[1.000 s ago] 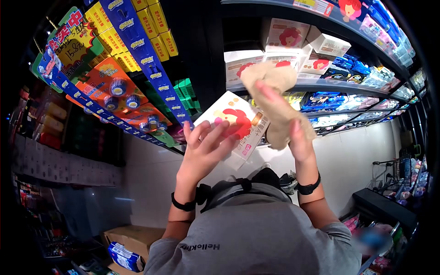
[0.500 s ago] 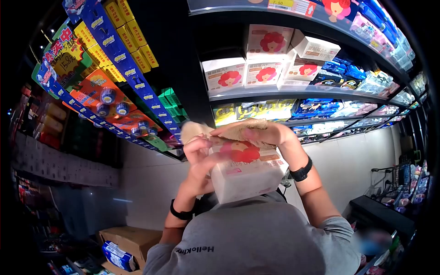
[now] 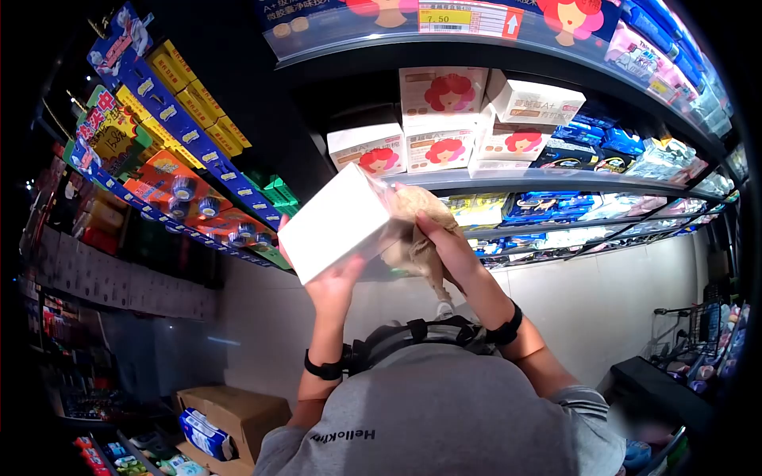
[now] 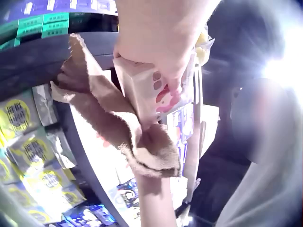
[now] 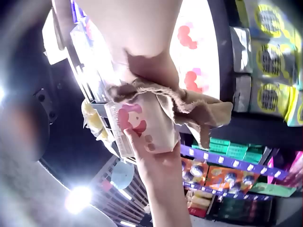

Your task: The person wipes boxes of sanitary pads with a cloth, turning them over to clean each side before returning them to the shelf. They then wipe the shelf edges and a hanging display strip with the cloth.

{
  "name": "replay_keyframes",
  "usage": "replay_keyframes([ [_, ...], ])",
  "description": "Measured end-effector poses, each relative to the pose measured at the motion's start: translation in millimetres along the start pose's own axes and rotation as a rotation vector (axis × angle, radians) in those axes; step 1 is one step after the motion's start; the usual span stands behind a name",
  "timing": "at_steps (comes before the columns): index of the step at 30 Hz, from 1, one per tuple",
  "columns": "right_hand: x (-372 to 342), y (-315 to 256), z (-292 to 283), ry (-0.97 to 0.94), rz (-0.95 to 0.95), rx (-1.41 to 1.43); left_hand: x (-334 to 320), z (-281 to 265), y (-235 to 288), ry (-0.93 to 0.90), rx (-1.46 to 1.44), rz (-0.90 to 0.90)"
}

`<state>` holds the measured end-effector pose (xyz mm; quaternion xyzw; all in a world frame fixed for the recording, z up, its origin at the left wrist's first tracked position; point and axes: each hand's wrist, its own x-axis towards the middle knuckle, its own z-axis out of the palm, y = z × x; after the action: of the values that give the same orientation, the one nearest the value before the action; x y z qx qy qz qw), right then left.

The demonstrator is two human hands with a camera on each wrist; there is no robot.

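Observation:
A white box [image 3: 337,222] is held up before the shelves, its plain side facing up in the head view. My left hand [image 3: 337,287] grips it from the near side, thumb over the pink-haired woman printed on its face [image 4: 165,100] in the left wrist view. My right hand [image 3: 446,244] holds a bunched tan cloth [image 3: 413,205] against the box's right end. In the right wrist view the cloth [image 5: 201,113] drapes past the box edge, and the left hand [image 5: 161,165] holds the opposite end.
Similar white boxes [image 3: 444,147] stand stacked on the shelf ahead, above yellow-and-grey packs [image 3: 472,209]. Hanging displays with yellow boxes [image 3: 194,103] and orange cards [image 3: 171,186] are at the left. An open cardboard carton [image 3: 254,408] sits at lower left, and a shopping cart [image 3: 675,333] stands far right.
The box has turned from its printed face up to a plain side up and moved away from the body. The cloth, first raised apart from it, then over its far edge, is now at its right end.

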<state>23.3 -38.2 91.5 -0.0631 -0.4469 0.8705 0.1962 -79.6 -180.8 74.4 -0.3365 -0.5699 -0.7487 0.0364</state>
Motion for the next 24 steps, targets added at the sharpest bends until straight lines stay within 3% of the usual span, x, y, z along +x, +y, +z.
replay_keyframes([
  [3, -5, 1, -18, -0.041, -0.239, -0.379, 10, 12, -4, 0.01, -0.277, -0.308],
  [5, -6, -6, -23, -0.066, -0.358, -0.544, 19, 24, 5, -0.063, -0.319, -0.327],
  [7, -1, -6, -32, -0.06, -0.4, -0.671, 27, 31, 14, -0.13, -0.374, -0.405],
  [8, -2, -8, -32, -0.049, -0.264, -0.513, 30, 31, 17, -0.153, -0.439, -0.453],
  [10, -3, -19, -35, -0.049, 0.046, -0.284, 37, 28, 21, -0.307, -0.334, -0.37],
  [11, -2, -19, -38, -0.054, 0.048, -0.278, 39, 27, 19, -0.357, -0.303, -0.322],
  [15, 7, -25, -35, -0.165, -0.063, -0.279, 45, 22, 32, -0.371, -0.292, -0.35],
  [17, 15, -23, -33, -0.176, -0.217, -0.355, 45, 21, 35, -0.362, -0.203, -0.277],
  [19, 22, -27, -29, -0.109, -0.294, -0.529, 46, 15, 24, -0.314, 0.117, -0.042],
  [21, 32, -30, -24, -0.108, -0.489, -0.753, 55, 12, 25, -0.221, 0.69, 0.186],
  [23, 40, -35, -11, -0.068, -0.564, -0.765, 64, 22, 19, -0.141, 0.316, 0.076],
  [24, 46, -35, -7, -0.034, -0.442, -0.664, 70, 29, 22, -0.148, 0.2, 0.044],
])
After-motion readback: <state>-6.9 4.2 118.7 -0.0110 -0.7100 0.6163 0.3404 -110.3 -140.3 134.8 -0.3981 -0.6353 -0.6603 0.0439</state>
